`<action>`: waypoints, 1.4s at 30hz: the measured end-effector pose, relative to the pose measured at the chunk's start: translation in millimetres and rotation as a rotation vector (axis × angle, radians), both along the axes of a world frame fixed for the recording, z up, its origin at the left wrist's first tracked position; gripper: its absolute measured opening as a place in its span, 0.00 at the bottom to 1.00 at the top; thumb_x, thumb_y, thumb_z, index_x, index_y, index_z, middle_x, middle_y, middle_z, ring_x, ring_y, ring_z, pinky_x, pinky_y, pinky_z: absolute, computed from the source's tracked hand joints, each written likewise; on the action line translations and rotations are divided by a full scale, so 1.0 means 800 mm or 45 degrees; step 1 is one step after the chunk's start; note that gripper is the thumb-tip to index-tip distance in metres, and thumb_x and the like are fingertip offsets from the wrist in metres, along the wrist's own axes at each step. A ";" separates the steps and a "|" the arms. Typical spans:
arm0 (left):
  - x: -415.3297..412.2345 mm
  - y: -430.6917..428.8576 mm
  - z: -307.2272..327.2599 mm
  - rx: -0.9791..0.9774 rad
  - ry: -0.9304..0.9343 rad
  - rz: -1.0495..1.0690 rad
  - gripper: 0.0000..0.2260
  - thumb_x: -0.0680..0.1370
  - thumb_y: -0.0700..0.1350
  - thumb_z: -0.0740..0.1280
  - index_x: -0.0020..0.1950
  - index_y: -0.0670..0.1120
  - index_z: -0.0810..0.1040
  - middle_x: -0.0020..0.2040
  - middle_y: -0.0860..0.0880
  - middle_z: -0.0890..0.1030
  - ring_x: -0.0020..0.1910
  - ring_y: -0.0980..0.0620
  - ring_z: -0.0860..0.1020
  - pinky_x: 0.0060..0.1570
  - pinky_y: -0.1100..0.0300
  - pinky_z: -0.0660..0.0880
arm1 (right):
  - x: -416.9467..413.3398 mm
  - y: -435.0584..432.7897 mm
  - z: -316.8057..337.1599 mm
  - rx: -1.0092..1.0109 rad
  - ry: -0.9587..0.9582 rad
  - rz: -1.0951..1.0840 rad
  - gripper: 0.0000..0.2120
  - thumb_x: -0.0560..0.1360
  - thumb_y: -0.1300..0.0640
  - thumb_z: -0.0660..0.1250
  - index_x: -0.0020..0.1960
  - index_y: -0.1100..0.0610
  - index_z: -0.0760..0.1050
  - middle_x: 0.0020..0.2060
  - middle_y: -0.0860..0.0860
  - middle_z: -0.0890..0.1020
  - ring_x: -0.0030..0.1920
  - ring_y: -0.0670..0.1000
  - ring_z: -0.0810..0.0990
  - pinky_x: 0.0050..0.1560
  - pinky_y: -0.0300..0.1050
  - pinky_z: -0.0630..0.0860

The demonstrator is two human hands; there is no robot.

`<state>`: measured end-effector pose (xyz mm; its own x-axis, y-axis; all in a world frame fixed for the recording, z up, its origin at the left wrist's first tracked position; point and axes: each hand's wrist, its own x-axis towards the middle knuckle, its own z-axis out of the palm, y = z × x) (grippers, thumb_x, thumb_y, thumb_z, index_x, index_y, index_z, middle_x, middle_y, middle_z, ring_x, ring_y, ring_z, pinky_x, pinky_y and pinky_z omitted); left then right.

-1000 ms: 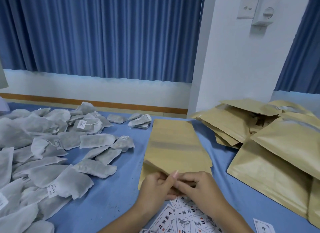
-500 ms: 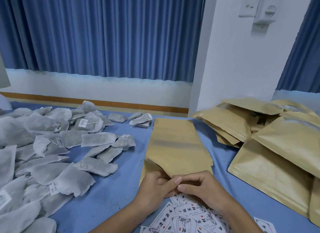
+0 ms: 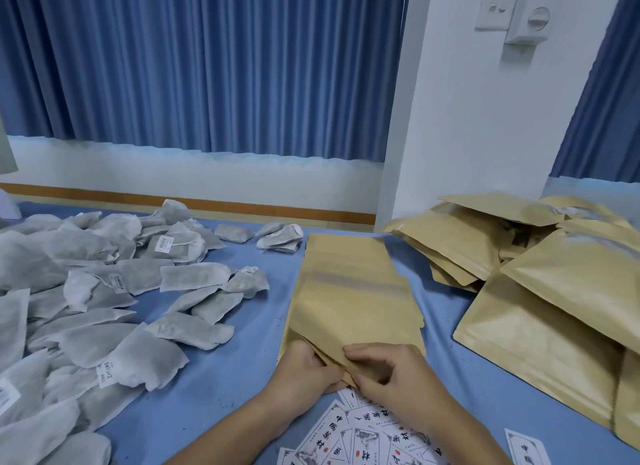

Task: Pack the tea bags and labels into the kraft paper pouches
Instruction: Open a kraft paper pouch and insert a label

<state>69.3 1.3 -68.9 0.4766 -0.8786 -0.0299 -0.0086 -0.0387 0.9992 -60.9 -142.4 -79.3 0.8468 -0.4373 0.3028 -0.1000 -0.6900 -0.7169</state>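
A stack of flat kraft paper pouches (image 3: 349, 291) lies in the middle of the blue table (image 3: 242, 360). At its near end, my left hand (image 3: 304, 371) grips the edge of the top pouch from the left, its fingertips tucked under the paper. My right hand (image 3: 388, 371) pinches the same pouch edge from the right. Several grey tea bags (image 3: 104, 302) are spread over the left half of the table. White printed labels (image 3: 360, 437) lie fanned out under my wrists, and one more label (image 3: 526, 449) sits at the lower right.
A heap of filled kraft pouches (image 3: 554, 291) covers the right side of the table. Blue curtains (image 3: 207, 66) and a white pillar (image 3: 467, 118) stand behind the far table edge.
Both hands have shifted from touching fingertips together at the pouch edge to gripping it apart, lifting the near end of the top pouch slightly. My head has moved a little closer.
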 end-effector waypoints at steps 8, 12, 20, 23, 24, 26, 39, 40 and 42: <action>-0.005 -0.007 0.006 0.144 0.032 0.123 0.16 0.84 0.42 0.59 0.43 0.33 0.78 0.35 0.37 0.83 0.28 0.44 0.81 0.29 0.55 0.80 | 0.009 0.019 0.010 -0.673 0.037 -0.179 0.10 0.80 0.53 0.61 0.49 0.52 0.81 0.43 0.45 0.83 0.42 0.48 0.81 0.45 0.47 0.77; -0.023 -0.005 0.002 0.160 -0.078 0.092 0.14 0.82 0.42 0.60 0.40 0.38 0.75 0.30 0.38 0.80 0.21 0.47 0.74 0.23 0.59 0.74 | 0.001 0.000 0.021 -0.459 -0.253 -0.556 0.10 0.77 0.64 0.67 0.38 0.56 0.76 0.29 0.46 0.75 0.31 0.45 0.71 0.35 0.39 0.68; -0.023 0.000 0.003 0.068 -0.316 0.447 0.14 0.77 0.45 0.68 0.32 0.47 0.73 0.24 0.50 0.76 0.21 0.53 0.70 0.24 0.58 0.69 | 0.007 0.024 0.012 -0.286 0.073 -0.341 0.11 0.82 0.52 0.62 0.61 0.46 0.81 0.60 0.38 0.82 0.65 0.41 0.77 0.60 0.40 0.75; -0.014 0.002 0.008 -0.226 -1.454 0.752 0.13 0.73 0.44 0.72 0.33 0.50 0.70 0.32 0.56 0.72 0.32 0.53 0.69 0.29 0.59 0.67 | 0.007 0.030 0.014 -0.359 0.129 -0.383 0.10 0.83 0.52 0.58 0.56 0.51 0.78 0.45 0.48 0.84 0.45 0.53 0.81 0.46 0.52 0.79; -0.014 0.001 0.011 -0.356 -1.775 0.737 0.10 0.72 0.39 0.71 0.36 0.48 0.72 0.36 0.52 0.73 0.34 0.50 0.70 0.31 0.57 0.68 | 0.007 0.032 0.015 -0.391 0.161 -0.397 0.09 0.83 0.53 0.56 0.53 0.51 0.76 0.40 0.50 0.82 0.41 0.55 0.79 0.43 0.53 0.78; -0.017 -0.001 0.015 -0.498 -2.102 0.604 0.08 0.70 0.33 0.69 0.38 0.45 0.76 0.39 0.48 0.75 0.36 0.46 0.71 0.36 0.55 0.69 | 0.008 0.036 0.019 -0.371 0.173 -0.421 0.09 0.81 0.55 0.56 0.50 0.52 0.75 0.35 0.53 0.80 0.38 0.57 0.77 0.40 0.53 0.76; -0.026 -0.061 0.045 0.503 -2.129 0.269 0.08 0.80 0.45 0.62 0.57 0.50 0.78 0.52 0.47 0.80 0.48 0.42 0.81 0.40 0.54 0.68 | 0.016 0.020 0.056 -0.205 -0.428 -0.693 0.27 0.76 0.67 0.62 0.64 0.39 0.80 0.26 0.47 0.73 0.29 0.47 0.71 0.32 0.34 0.68; -0.027 -0.064 0.042 0.456 -2.205 0.230 0.11 0.81 0.45 0.60 0.61 0.50 0.75 0.55 0.46 0.79 0.48 0.42 0.80 0.39 0.53 0.66 | 0.019 0.013 0.063 -0.190 -0.462 -0.743 0.26 0.77 0.66 0.61 0.64 0.40 0.80 0.27 0.48 0.75 0.30 0.47 0.73 0.33 0.34 0.68; -0.027 -0.067 0.032 0.419 -2.290 0.224 0.16 0.84 0.48 0.53 0.70 0.50 0.69 0.64 0.45 0.75 0.54 0.41 0.79 0.45 0.49 0.68 | 0.025 0.005 0.070 -0.170 -0.437 -0.796 0.24 0.78 0.64 0.60 0.63 0.40 0.80 0.32 0.48 0.80 0.35 0.48 0.75 0.37 0.41 0.72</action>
<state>47.6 -52.7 -43.0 0.1976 -0.8857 0.4200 -0.9081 -0.3268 -0.2617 -41.3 -138.3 -23.3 0.2981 -0.7494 0.5912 -0.2891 -0.6612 -0.6923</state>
